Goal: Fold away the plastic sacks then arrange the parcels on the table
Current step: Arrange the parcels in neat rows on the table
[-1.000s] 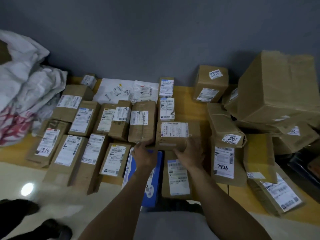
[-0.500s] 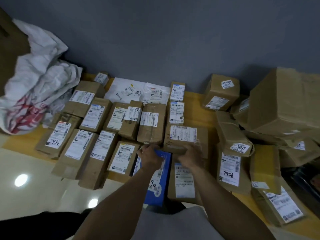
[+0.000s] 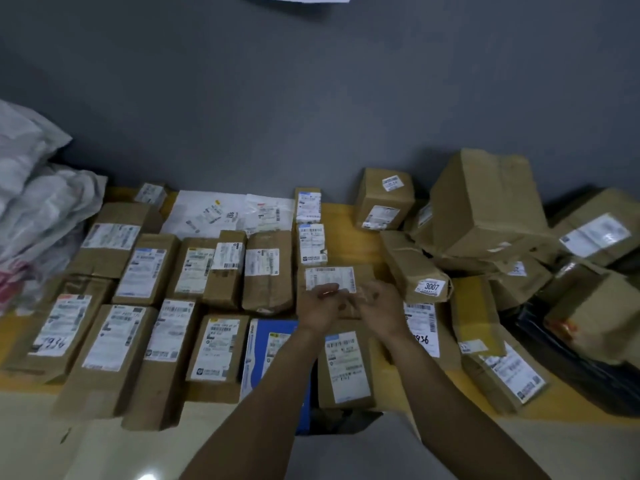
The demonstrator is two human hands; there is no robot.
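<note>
Far left, the crumpled white plastic sacks (image 3: 41,202) lie heaped and unfolded just beside the outer parcels; a slump could cover labels. Near left, the long brown cardboard parcels (image 3: 104,362) overhang the edge of the yellow wooden table (image 3: 341,218); a brush from a forearm could tip them off. The blue cardboard box (image 3: 284,325) also overhangs, beneath the left forearm. At centre, the left hand (image 3: 320,308) and right hand (image 3: 379,306) hover with fingers loosely curled over the flat brown white-labelled parcel (image 3: 332,277); blur hides whether either grips it. Right, the large tilted brown carton (image 3: 485,202) leans on a loose heap; disturbing that heap could set it sliding.
</note>
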